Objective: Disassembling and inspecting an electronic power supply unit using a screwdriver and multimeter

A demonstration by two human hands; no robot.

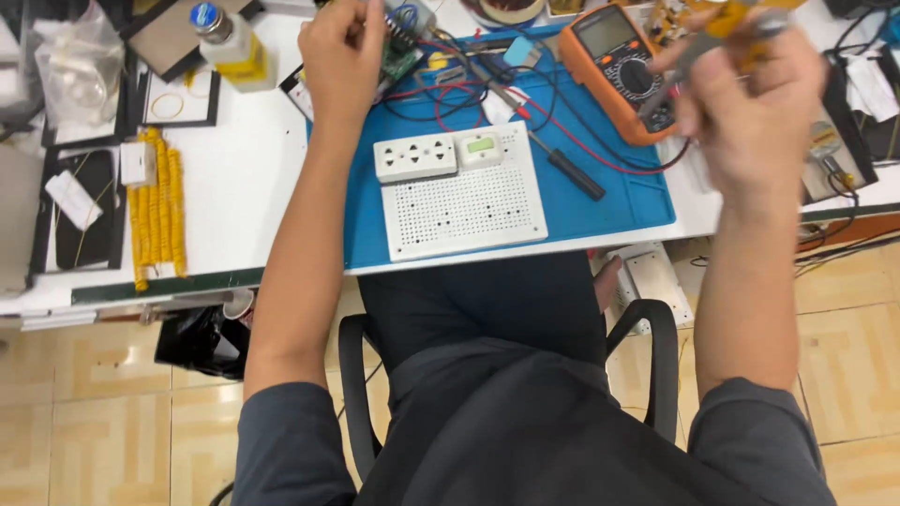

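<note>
My left hand (342, 58) is closed over a small green circuit board (401, 54) with wires, at the far edge of the blue work mat (619, 201). My right hand (750, 103) is raised and blurred, closed around a grey pen-like tool with a yellow part (731, 23). An orange multimeter (621, 70) lies just left of that hand, its red and black leads trailing across the mat. A white perforated box with sockets and a small display (459, 192) sits on the mat in front of me.
A black-handled screwdriver (572, 171) lies right of the white box. Yellow component strips (157, 211), a black tray (80, 211) and a bottle (230, 42) are on the white table (253, 187) at left. I sit in a black chair (656, 365) over a tiled floor.
</note>
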